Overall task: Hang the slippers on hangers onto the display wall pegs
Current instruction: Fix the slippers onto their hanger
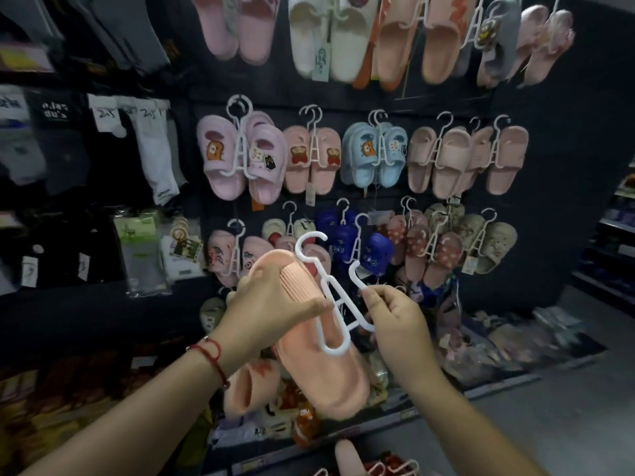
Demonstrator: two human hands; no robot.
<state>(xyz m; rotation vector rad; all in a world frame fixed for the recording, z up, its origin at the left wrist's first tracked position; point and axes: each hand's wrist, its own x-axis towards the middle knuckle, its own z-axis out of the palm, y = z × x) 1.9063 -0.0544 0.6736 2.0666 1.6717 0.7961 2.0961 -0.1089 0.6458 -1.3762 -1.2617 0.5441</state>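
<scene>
**Peach slipper and hanger held before the display wall**

The left hand (275,297) grips a peach slipper (319,355) at centre, fingers curled round its sole. At 3 o'clock of it, the right hand (395,314) pinches the white hanger (335,297), whose loop sits inside the slipper. The display wall (549,201) stands at 12 o'clock.
</scene>
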